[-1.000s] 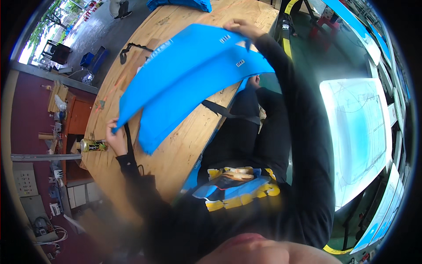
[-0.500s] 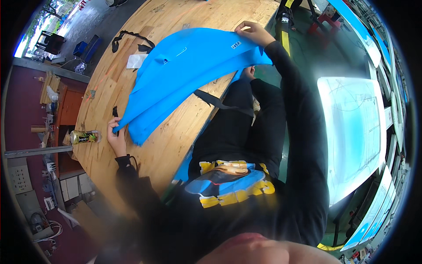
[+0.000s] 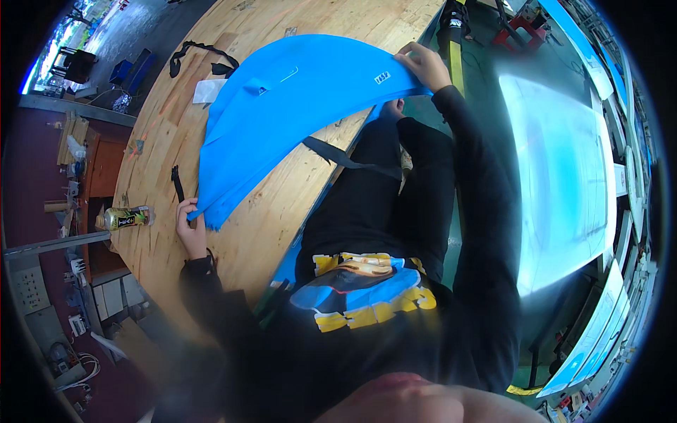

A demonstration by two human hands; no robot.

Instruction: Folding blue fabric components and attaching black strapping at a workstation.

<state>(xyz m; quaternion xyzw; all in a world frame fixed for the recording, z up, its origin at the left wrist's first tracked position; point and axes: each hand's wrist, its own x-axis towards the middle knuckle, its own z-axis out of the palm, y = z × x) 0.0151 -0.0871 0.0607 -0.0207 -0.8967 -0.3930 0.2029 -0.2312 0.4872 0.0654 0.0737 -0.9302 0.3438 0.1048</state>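
Note:
A large piece of blue fabric [image 3: 275, 113] lies across the wooden table [image 3: 282, 204], curved along its far edge and folded lengthwise near its left end. It bears a small white label [image 3: 381, 77] toward the right and a short slit-like flap left of centre. My left hand [image 3: 190, 229] pinches its lower left corner. At the opposite end, my right hand [image 3: 427, 67] grips the upper right edge between thumb and fingers. Just beyond my left hand lies a thin black strip [image 3: 177, 185]. A dark strap [image 3: 342, 156] emerges from beneath the fabric and crosses onto my leg.
A drink bottle [image 3: 128, 217] lies at the table's left edge. Farther back are a black strap [image 3: 201, 51] and a white paper piece [image 3: 210, 92], partly under the fabric. To my right stands a bright whitish-blue panel [image 3: 564, 190]; a red stool [image 3: 520, 34] is beyond it.
The fabric's right end has come down and lies flatter, and its folds have smoothed out. My right hand has shifted slightly right and down; the left still pinches the corner.

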